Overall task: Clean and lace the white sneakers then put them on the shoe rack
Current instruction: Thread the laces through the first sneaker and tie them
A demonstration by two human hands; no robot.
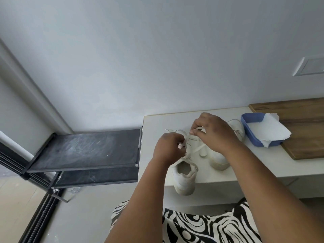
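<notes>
The near sneaker (pixel 185 178) lies heel toward the person, its long axis running away from them, heel overhanging the table (pixel 154 123) edge. Both hands work over its front: the left hand (pixel 168 149) pinches one lace (pixel 198 149) end, the right hand (pixel 213 133) pinches another strand just beyond. The second sneaker (pixel 219 159) sits right of the first, a blue tub (pixel 252 120) further right. The rack (pixel 85 149) stands left of the sneaker, against the wall.

A pale table (pixel 154 123) is carrying two white sneakers (pixel 185 179), a wooden board (pixel 308 137) and, on the board, a blue tray (pixel 252 120).
</notes>
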